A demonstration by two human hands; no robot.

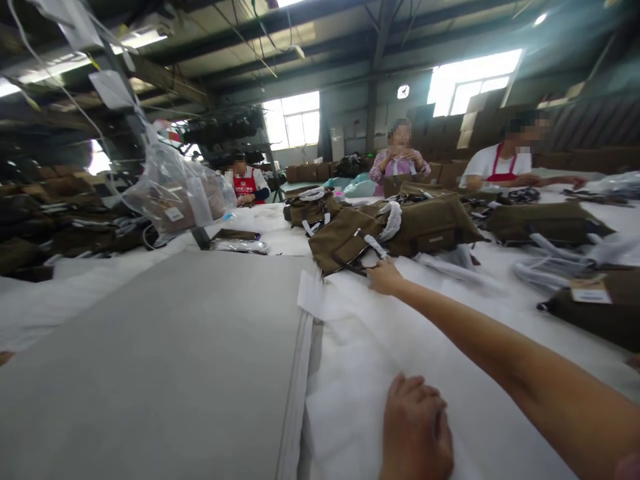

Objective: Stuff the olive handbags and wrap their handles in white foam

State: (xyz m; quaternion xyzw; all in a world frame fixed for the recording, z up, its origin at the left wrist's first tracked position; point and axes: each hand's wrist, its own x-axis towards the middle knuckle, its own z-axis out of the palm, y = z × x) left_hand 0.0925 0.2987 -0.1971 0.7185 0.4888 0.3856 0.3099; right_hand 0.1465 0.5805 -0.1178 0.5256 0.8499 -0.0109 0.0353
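My right hand [386, 277] reaches far across the table, its fingers closed at the front edge of an olive-brown bag [337, 237]. They grip the bag's dark handle beside a part wrapped in white padding [375, 247]. Close to me, my left hand [417, 427] rests with curled fingers on thin white sheets [345, 400]. Nothing shows in it. Behind the held bag lies another olive bag [433, 223], partly overlapping it.
A stack of large grey boards [165, 360] covers the left front. A clear plastic bag [175, 193] hangs from a post at left. More olive bags [547, 221] lie at right, one with a tag [590, 291]. Three people are at work across the table.
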